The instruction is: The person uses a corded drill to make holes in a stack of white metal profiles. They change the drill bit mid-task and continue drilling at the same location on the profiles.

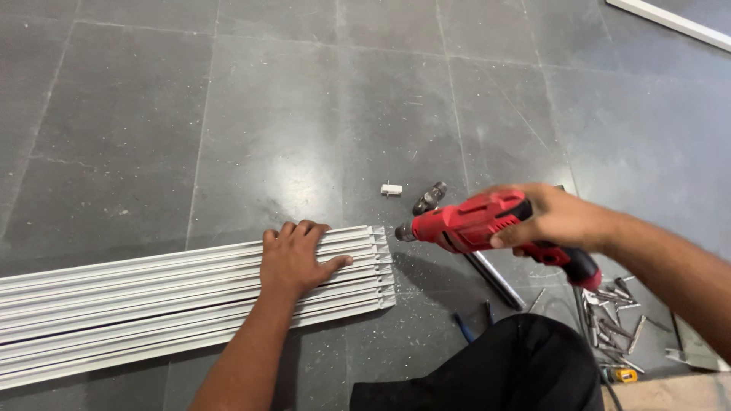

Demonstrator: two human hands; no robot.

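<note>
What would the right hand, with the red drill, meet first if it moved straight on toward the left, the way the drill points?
Probably the cut ends of the white profiles, close ahead of the red drill in the right hand; depth is unclear.

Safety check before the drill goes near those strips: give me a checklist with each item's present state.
1. Left hand flat on the white strips: ok.
2. Right hand grips the red drill: ok.
3. Drill nose clear of the left hand: ok.
4. Bit fitted in the chuck: cannot tell.
5. Strip ends lined up: ok.
6. Floor by the knee free of loose metal bits: not ok.
</note>
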